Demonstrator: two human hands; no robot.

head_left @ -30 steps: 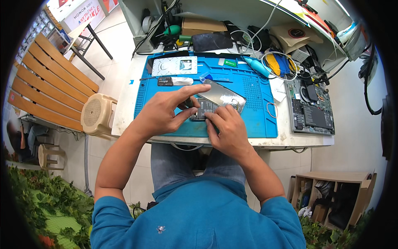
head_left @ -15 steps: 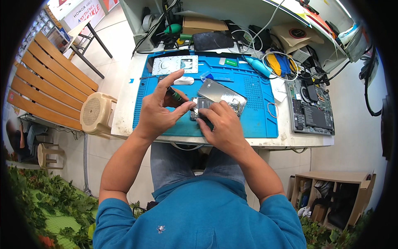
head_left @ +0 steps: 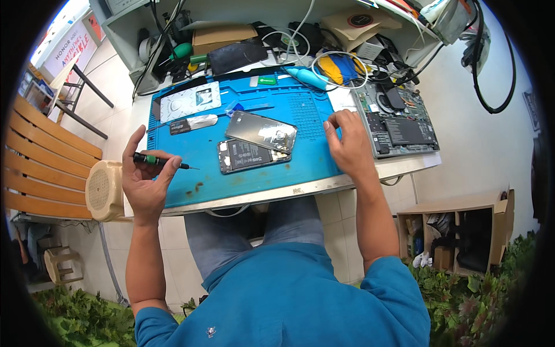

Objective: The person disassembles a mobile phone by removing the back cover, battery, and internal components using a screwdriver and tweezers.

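Observation:
My left hand (head_left: pixel 145 188) is closed around a slim screwdriver (head_left: pixel 149 159) with a black and green handle, left of the opened phone. Its thin tip points right, above the blue work mat (head_left: pixel 260 181) and apart from the phone. The opened phone (head_left: pixel 247 157) lies on the mat with its dark battery exposed. A loose grey phone panel (head_left: pixel 260 129) rests at a slant over its far edge. My right hand (head_left: pixel 351 147) is at the mat's right edge, beside the opened laptop. Its fingers are bent, with the thumb slightly apart, and nothing shows in them.
The opened laptop base (head_left: pixel 399 124) lies at the right. A patterned white plate (head_left: pixel 179 105) and a small dark-and-silver piece (head_left: pixel 193 123) lie at the mat's far left. Behind are a light-blue tool (head_left: pixel 306 76), a cable (head_left: pixel 365 65) and a dark phone (head_left: pixel 237 56). A stool (head_left: pixel 104 188) stands left.
My right hand has left the opened phone and moved right to the mat's edge. My left hand has drawn away leftward with the screwdriver. The view has shifted, uncovering the phone.

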